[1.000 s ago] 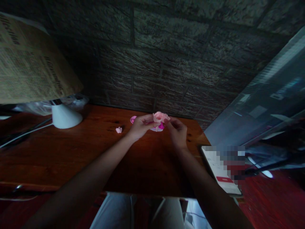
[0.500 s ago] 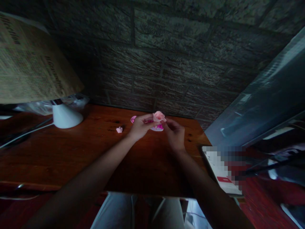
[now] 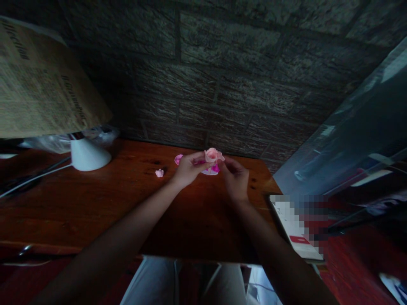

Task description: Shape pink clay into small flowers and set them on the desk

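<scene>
A pale pink flower (image 3: 213, 154), shaped like a rose, is held up above the wooden table (image 3: 104, 203). My left hand (image 3: 190, 168) pinches it from the left side. The fingers of my right hand (image 3: 235, 174) are closed on a petal at its right edge. Beneath and behind my hands lies a brighter pink thing with a pale rim (image 3: 210, 171), mostly hidden. Another magenta piece (image 3: 178, 159) shows just past my left hand. A small pale pink flower piece (image 3: 159, 173) rests on the wood farther left.
A lamp with a white base (image 3: 89, 154) and newsprint-patterned shade (image 3: 47, 84) stands at the left, its cord across the table. Crumpled clear plastic (image 3: 52, 143) lies behind it. A dark brick wall (image 3: 203, 80) closes the back. A white-and-red flat item (image 3: 295, 233) is at the right edge.
My right hand has moved slightly right, and the flower's right petal is drawn out farther that way. My left hand has stayed almost still.
</scene>
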`<state>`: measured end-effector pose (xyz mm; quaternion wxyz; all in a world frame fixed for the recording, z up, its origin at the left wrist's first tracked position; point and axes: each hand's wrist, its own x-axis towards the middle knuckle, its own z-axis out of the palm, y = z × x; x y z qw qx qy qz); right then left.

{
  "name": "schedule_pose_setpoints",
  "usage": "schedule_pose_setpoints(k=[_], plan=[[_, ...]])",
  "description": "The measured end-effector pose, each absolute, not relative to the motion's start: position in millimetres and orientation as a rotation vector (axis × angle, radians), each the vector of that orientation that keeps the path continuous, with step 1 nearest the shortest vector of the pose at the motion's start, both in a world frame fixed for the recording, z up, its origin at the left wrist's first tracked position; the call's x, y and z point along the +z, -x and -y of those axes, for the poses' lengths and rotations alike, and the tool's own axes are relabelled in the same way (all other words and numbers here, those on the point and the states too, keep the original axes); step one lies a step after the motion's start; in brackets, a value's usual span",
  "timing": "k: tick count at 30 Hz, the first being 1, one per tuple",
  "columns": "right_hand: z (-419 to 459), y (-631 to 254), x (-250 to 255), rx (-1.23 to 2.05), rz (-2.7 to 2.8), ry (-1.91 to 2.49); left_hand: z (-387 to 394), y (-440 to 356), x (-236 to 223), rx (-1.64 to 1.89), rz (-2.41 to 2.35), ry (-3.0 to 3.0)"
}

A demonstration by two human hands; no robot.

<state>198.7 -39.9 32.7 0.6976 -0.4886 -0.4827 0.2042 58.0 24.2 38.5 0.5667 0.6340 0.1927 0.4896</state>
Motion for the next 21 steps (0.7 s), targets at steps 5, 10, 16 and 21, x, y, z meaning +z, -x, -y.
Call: schedule_pose_setpoints(k=[5,10,16,21], plan=[[37.9,-201.3,33.0,0.475,1.04,1.075,-23.8,-56.9,39.4,1.143,-0.442,-1.486],[35.4,-207.3,32.2,0.501,1.021,1.107,-25.2,-56.5,38.7,1.099,-0.404,-1.5],[37.6,-203.3,33.8,0.497,1.025,1.072,-23.7,-56.4,40.4,1.124,-0.413,-1.517],[40.4,-199.8,35.3,0.475,1.068,1.09,-24.4,-56.4,40.3,1.149,-0.448,-1.508]])
